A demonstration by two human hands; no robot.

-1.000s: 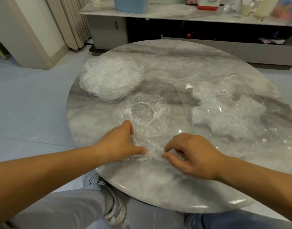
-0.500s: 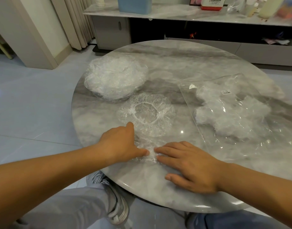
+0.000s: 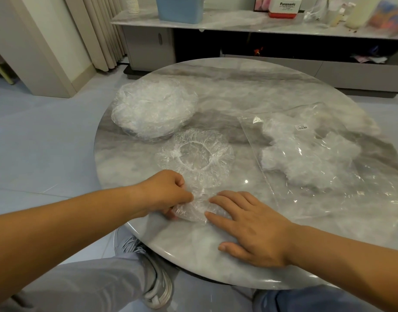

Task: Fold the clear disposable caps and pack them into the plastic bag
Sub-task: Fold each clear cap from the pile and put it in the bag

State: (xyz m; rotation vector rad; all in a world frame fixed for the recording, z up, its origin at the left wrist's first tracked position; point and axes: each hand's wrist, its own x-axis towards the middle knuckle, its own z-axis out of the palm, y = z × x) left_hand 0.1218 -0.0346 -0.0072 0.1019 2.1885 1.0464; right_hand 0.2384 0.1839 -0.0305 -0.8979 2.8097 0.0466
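Note:
A small folded clear cap (image 3: 192, 209) lies near the front edge of the round marble table (image 3: 249, 86). My left hand (image 3: 165, 194) pinches its left end with curled fingers. My right hand (image 3: 245, 226) lies flat, its straight fingertips pressing the cap's right side. Just behind, an unfolded clear cap (image 3: 194, 157) lies open with its elastic ring up. A heap of clear caps (image 3: 154, 109) sits at the back left. The clear plastic bag (image 3: 317, 158) lies flat on the right with folded caps inside.
Behind the table runs a low marble-topped cabinet (image 3: 238, 21) with a blue box (image 3: 180, 9), a red and white box (image 3: 283, 7) and bottles. Curtains (image 3: 99, 30) hang at the back left. My knees and a grey shoe (image 3: 153, 273) show under the table's front edge.
My right hand went from curled to flat, pressing the small cap. My left hand's fingers curled and pinched the cap's left end, lifting it slightly.

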